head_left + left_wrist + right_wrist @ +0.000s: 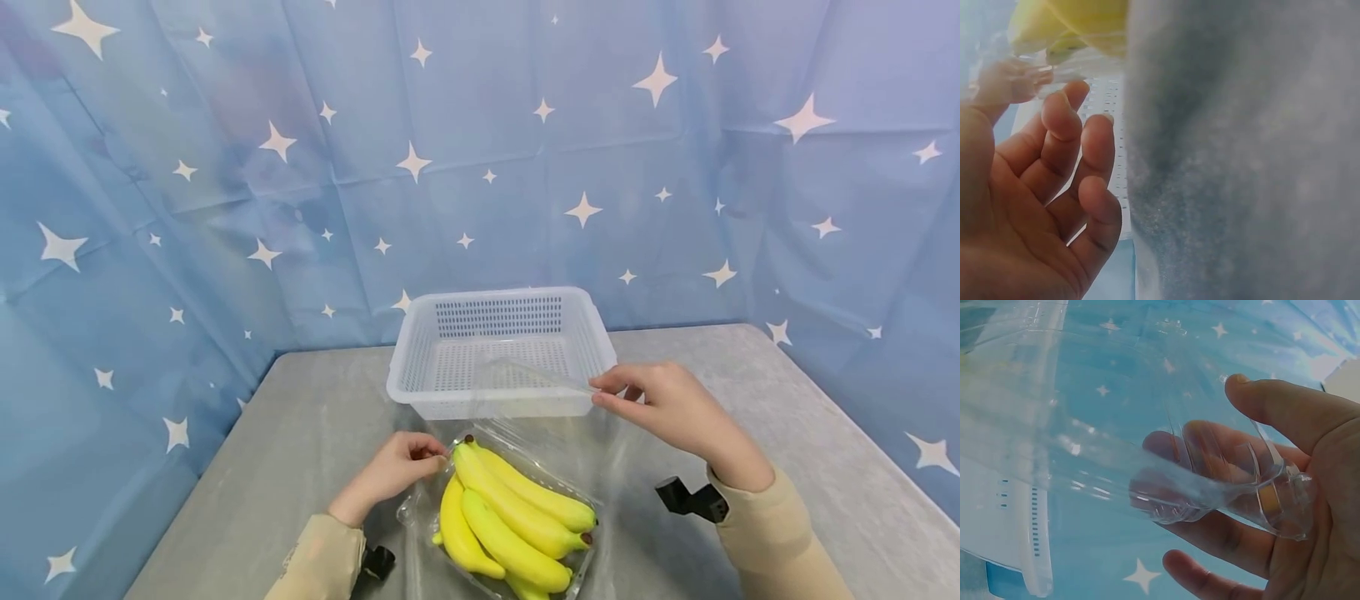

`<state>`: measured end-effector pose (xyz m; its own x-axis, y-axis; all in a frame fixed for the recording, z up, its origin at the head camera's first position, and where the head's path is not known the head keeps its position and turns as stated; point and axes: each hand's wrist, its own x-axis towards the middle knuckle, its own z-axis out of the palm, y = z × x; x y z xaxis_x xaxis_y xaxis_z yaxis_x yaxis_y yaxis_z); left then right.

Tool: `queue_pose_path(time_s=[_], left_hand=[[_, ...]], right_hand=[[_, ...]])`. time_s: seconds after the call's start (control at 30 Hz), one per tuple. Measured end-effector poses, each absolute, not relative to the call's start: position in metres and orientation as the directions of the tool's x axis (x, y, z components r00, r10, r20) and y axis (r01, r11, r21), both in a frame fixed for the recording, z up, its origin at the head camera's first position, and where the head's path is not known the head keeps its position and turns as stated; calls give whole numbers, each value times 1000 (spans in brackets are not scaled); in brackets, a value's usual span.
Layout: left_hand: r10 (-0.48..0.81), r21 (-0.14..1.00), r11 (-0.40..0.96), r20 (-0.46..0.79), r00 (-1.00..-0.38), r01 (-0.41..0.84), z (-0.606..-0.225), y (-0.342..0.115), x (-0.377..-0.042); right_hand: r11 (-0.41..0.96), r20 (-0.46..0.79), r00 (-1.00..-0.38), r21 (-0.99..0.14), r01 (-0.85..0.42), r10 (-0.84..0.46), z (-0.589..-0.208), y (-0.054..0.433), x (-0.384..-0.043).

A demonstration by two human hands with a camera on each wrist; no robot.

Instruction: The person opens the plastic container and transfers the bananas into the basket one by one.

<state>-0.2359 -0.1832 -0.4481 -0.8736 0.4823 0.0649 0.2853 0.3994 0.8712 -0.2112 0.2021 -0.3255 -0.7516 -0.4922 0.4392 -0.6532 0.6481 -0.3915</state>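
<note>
A bunch of yellow bananas lies in a clear plastic tray near the front of the table. Clear plastic film spreads over the tray and rises from it towards the right. My right hand holds the raised film edge between thumb and fingers, up near the basket's front right corner. Bunched film crosses the fingers in the right wrist view. At the tray's back left corner, my left hand pinches film by the banana stems; its other fingers are loosely curled.
Behind the bananas stands a white perforated plastic basket, partly overlapped by the lifted film. The grey table ends at a blue curtain with white stars at the back and sides. Black wrist cameras sit by both sleeves.
</note>
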Motion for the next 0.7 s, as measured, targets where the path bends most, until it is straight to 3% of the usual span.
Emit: queue_pose_path(time_s=[0.4, 0.7], left_hand=[[412, 831, 467, 97, -906, 301, -452, -182, -236], [398, 777, 522, 144, -906, 353, -448, -182, -234]], right_hand=[[615, 461, -720, -384, -688, -518, -325, 202, -206], [659, 393, -766, -395, -640, -509, -322, 205, -202]])
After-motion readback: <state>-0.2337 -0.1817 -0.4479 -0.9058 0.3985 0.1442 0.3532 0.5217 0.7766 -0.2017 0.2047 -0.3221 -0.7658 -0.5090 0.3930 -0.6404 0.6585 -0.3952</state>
